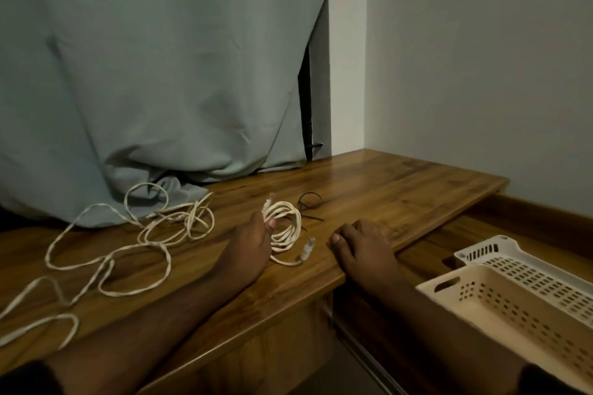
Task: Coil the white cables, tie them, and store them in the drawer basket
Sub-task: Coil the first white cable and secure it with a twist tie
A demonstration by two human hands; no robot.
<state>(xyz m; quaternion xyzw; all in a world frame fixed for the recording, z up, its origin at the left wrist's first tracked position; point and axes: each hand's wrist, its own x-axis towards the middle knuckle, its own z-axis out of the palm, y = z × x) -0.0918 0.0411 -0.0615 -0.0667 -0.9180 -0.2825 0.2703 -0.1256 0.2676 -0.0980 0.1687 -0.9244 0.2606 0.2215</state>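
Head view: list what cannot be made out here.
- Loose white cable: its near end is cut off by the left edge.
- Coiled cable: left hand covers its left side.
- Black ties: too small and dim to count.
- Basket: the right edge cuts it off.
- Behind the curtain: hidden.

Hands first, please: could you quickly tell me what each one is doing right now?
Left hand: fingers pinch the coiled white cable.
Right hand: open, resting flat on the wooden tabletop, holding nothing.
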